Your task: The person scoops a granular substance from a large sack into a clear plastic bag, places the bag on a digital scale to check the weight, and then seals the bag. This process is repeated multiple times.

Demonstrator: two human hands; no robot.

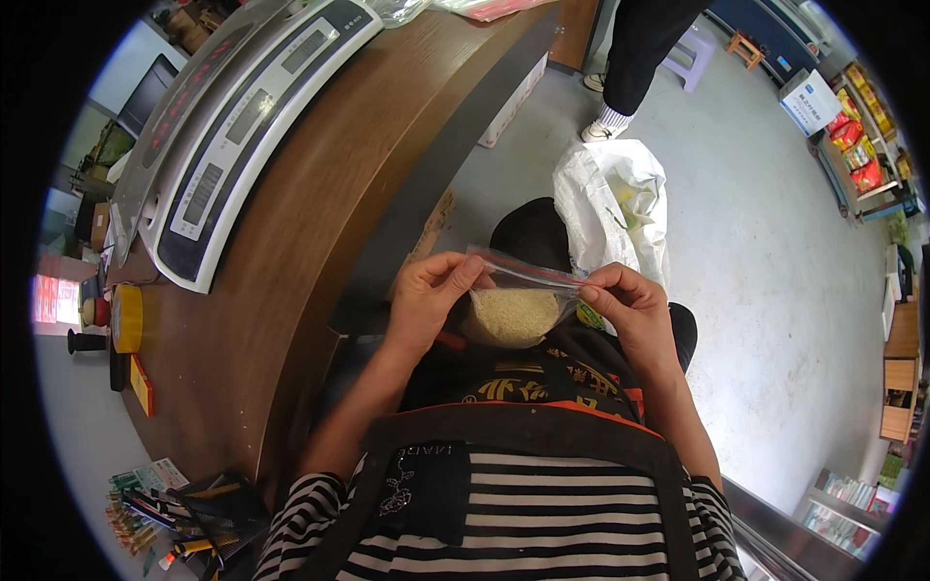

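A clear zip-lock bag [514, 314] with a red seal line hangs above my lap, its lower part filled with pale yellow grain or granules. My left hand [434, 299] pinches the bag's top left corner between thumb and fingers. At the opposite corner, my right hand [631, 306] grips the seal edge, so the top is stretched between both hands. Whether the seal is closed along its whole length I cannot tell. Just beyond my right hand, a white woven sack [614, 200] stands on the floor with its mouth open.
On my left runs a brown wooden counter [290, 290] bearing a digital scale [254, 138], a roll of yellow tape [128, 318] and a mesh pen holder [225, 508]. Beyond the sack stands another person's leg [639, 65]. Shelves with red packets [857, 152] line the far right.
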